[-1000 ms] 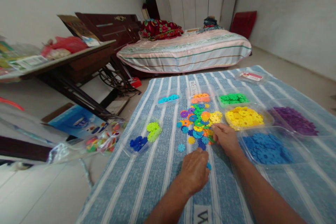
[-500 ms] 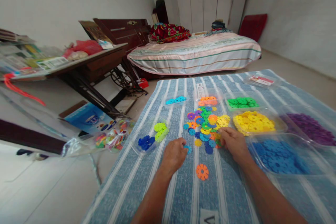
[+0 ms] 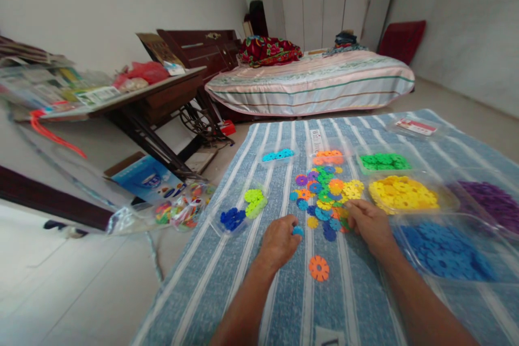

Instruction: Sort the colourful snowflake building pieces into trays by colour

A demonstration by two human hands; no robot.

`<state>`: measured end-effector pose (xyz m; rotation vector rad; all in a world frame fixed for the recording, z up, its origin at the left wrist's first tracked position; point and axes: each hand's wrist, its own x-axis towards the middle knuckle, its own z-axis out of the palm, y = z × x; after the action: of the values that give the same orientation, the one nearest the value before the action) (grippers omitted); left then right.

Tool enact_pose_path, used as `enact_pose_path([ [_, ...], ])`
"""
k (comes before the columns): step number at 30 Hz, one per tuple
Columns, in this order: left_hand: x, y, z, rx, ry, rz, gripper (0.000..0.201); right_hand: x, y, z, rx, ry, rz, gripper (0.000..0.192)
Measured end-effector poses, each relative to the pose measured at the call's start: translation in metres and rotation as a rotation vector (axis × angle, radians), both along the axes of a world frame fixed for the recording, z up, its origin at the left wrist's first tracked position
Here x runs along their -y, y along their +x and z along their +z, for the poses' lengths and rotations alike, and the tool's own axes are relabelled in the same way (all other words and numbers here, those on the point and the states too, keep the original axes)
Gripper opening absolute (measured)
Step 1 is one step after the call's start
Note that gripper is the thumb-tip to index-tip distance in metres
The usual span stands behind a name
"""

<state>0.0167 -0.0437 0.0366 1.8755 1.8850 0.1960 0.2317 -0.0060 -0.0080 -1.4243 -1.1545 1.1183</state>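
My left hand (image 3: 279, 242) is closed, its fingertips pinching a light blue snowflake disc (image 3: 298, 231) just left of the mixed pile. At the pile's right edge, my right hand (image 3: 370, 224) has its fingers pressed together; whatever they hold is hidden. Between and beyond the hands spreads the pile of notched snowflake discs (image 3: 324, 204), in green, orange, yellow, purple and blue. A lone orange snowflake disc (image 3: 319, 268) lies on the striped cloth nearer to me.
Clear tubs of sorted discs ring the pile: dark blue and lime (image 3: 232, 220), light blue (image 3: 278, 155), orange (image 3: 327, 157), green (image 3: 385, 161), yellow (image 3: 403, 193), purple (image 3: 488, 203) and blue (image 3: 444, 248). A labelled clear lid (image 3: 416, 127) lies at the back right.
The camera view has turned slightly left, so everything sits further right in the picture. Both hands keep nearly the same places over the cloth, and the discs appear unmoved.
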Motion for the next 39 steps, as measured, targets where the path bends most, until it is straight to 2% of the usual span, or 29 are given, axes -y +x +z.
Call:
enact_pose_path([
  [4, -0.001, 0.003, 0.006, -0.083, -0.005, 0.012, 0.030, 0.001, -0.001, 0.004, 0.009, -0.006, -0.002, 0.029],
  [8, -0.002, 0.001, 0.003, -0.046, 0.018, -0.021, 0.021, 0.000, -0.001, 0.005, 0.021, -0.018, -0.004, 0.028],
  [11, -0.003, -0.003, -0.005, 0.125, 0.009, 0.023, 0.017, -0.001, -0.001, 0.001, 0.017, -0.021, 0.003, 0.028],
  [15, -0.015, -0.005, -0.008, 0.463, -0.020, 0.208, 0.022, -0.003, -0.002, -0.004, -0.005, -0.012, 0.004, 0.029],
  [18, -0.043, -0.005, 0.009, 0.509, 0.064, 0.272, 0.023, -0.002, -0.004, -0.004, -0.012, -0.003, 0.007, 0.030],
  [22, -0.105, -0.015, 0.051, 0.226, 0.323, 0.245, 0.022, -0.001, -0.005, -0.001, -0.020, 0.004, 0.013, 0.032],
  [24, -0.135, -0.023, 0.073, 0.170, 0.394, 0.254, 0.027, -0.001, -0.006, 0.000, -0.033, 0.011, 0.014, 0.034],
  [27, -0.157, -0.030, 0.091, 0.081, 0.476, 0.303, 0.035, -0.001, -0.006, 0.001, -0.061, -0.006, -0.002, 0.035],
  [30, -0.146, -0.023, 0.084, 0.014, 0.420, 0.193, 0.024, -0.003, -0.005, 0.003, -0.063, -0.014, -0.011, 0.034],
  [32, -0.127, -0.010, 0.068, 0.006, 0.283, 0.030, 0.017, -0.003, -0.005, 0.004, -0.060, -0.006, -0.006, 0.033],
  [35, -0.095, 0.011, 0.042, 0.004, 0.114, -0.134, 0.011, -0.003, -0.005, 0.004, -0.067, 0.002, -0.009, 0.032],
  [39, -0.069, 0.032, 0.018, -0.110, 0.011, -0.199, 0.011, -0.003, -0.005, 0.006, -0.056, 0.014, -0.014, 0.032],
])
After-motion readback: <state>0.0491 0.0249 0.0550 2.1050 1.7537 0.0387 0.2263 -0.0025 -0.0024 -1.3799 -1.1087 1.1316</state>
